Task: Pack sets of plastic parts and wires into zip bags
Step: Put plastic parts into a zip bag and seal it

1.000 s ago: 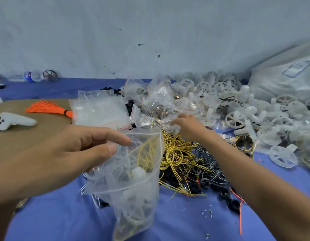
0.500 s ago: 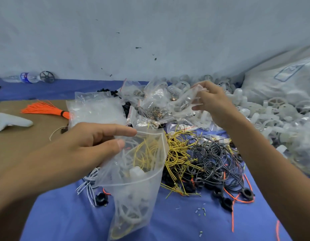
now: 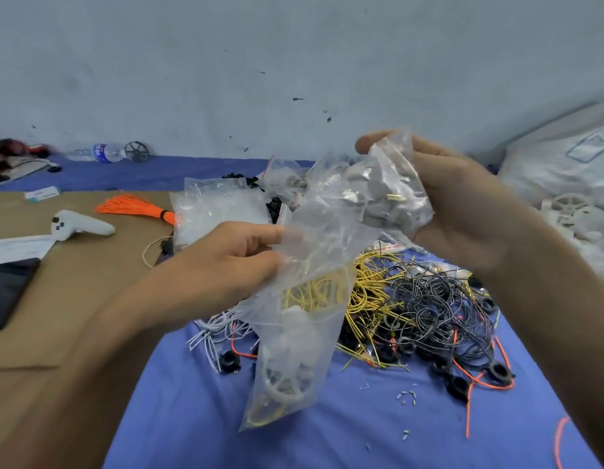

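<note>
Lifted nearer since half a second ago: right hand [image 3: 463, 211] gripping small parts bag [image 3: 385, 194], above wire pile [image 3: 429, 299] on table [image 3: 361, 434]. Mouth of zip bag [image 3: 294, 350] pinched by left hand [image 3: 226, 265], yellow wires [image 3: 310, 292] and white plastic wheel [image 3: 283, 384] inside.

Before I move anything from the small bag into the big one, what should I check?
1. Left hand pinches the zip bag near its top: ok.
2. Zip bag mouth open wide enough to load: cannot tell, the plastic there is crumpled and blurred.
3. Right hand grips the small bag of small metal parts: ok.
4. Small bag's opening faces the zip bag: cannot tell, its seal is not visible.
5. Zip bag holds yellow wires and a white wheel part: ok.
6. Both bags are lifted off the wire pile: ok.
</note>
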The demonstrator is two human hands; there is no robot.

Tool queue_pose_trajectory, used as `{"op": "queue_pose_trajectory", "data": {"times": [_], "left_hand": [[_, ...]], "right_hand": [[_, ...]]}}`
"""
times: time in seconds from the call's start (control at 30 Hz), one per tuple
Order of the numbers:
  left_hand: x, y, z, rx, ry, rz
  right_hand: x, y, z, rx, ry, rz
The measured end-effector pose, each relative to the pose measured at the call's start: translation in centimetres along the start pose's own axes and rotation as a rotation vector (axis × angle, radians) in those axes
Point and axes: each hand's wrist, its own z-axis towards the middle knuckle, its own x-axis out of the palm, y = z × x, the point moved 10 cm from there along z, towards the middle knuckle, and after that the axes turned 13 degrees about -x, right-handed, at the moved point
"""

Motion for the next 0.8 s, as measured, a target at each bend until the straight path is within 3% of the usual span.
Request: {"op": "queue_pose_trajectory", "data": {"times": [0.17, 0.37, 0.4, 0.47, 0.53, 0.63, 0.73, 0.8], "left_hand": [[-0.3, 0.6, -0.4, -0.009, 0.014, -0.004], [-0.3, 0.5, -0.6, 0.007, 0.001, -0.023], [-0.4, 0.6, -0.5, 0.007, -0.005, -0.022], [-0.6, 0.8, -0.6, 0.014, -0.010, -0.015], [-0.7, 0.7, -0.9, 0.047, 0.002, -0.005], [-0.8, 0.2, -1.7, 0.115, 0.030, 0.030], [-1.0, 0.0, -2.9, 0.183, 0.045, 0.095], [-1.4, 0.4, -3.6, 0.196, 0.035, 0.140]], "right_hand": [[0.7, -1.1, -0.5, 0.011, -0.027, -0.499], [4.6, -2.4, -1.7, 0.072, 0.199, -0.425], [4.9, -2.2, -1.6, 0.034, 0.217, -0.507], [4.7, -1.1, -1.4, -0.112, 0.282, -0.931], [4.9, -2.3, -1.6, -0.094, 0.465, -1.287], [4.3, -5.4, -2.6, 0.062, 0.707, -1.469], [3.3, -5.3, -2.3, 0.042, 0.744, -1.612], [3.2, -4.8, -2.0, 0.018, 0.750, -1.552]]}}
